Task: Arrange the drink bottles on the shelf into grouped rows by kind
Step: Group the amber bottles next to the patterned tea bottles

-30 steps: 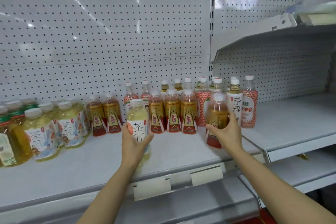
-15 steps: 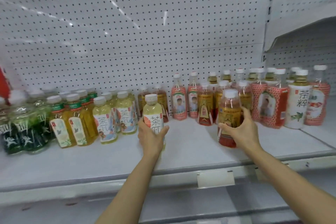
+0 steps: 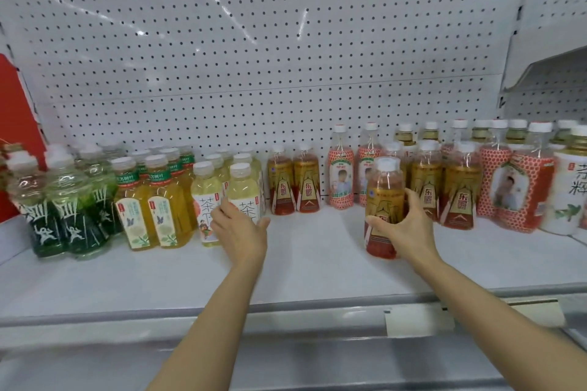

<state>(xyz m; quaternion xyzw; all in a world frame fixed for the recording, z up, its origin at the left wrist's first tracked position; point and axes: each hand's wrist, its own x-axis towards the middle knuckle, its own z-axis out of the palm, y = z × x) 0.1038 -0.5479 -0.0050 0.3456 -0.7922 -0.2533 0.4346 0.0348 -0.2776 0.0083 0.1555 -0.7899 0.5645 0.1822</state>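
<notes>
Bottles stand along a white metal shelf [image 3: 317,270] backed by white pegboard [image 3: 254,41]. Farthest left is a cluster of clear plastic bottles with dark green labels [image 3: 76,225], then amber-yellow bottles with green neck bands [image 3: 165,216], then pale yellow tea bottles with white labels [image 3: 206,200]. The left hand [image 3: 241,232] sits at the front right bottle of that pale group [image 3: 243,190], fingers loosely spread, fingertips against its label and thumb out to the right; whether it grips the bottle cannot be told. Two reddish-brown bottles with gold labels [image 3: 293,187] stand behind bare shelf, next to tall bottles in red-and-white dotted wraps [image 3: 341,171]. The right hand [image 3: 406,228] wraps around one gold-labelled reddish bottle [image 3: 382,200], held upright at the shelf's front, just ahead of more of its kind [image 3: 444,190]. Further dotted-wrap bottles [image 3: 514,190] and a white-labelled bottle [image 3: 568,197] follow at the right edge.
</notes>
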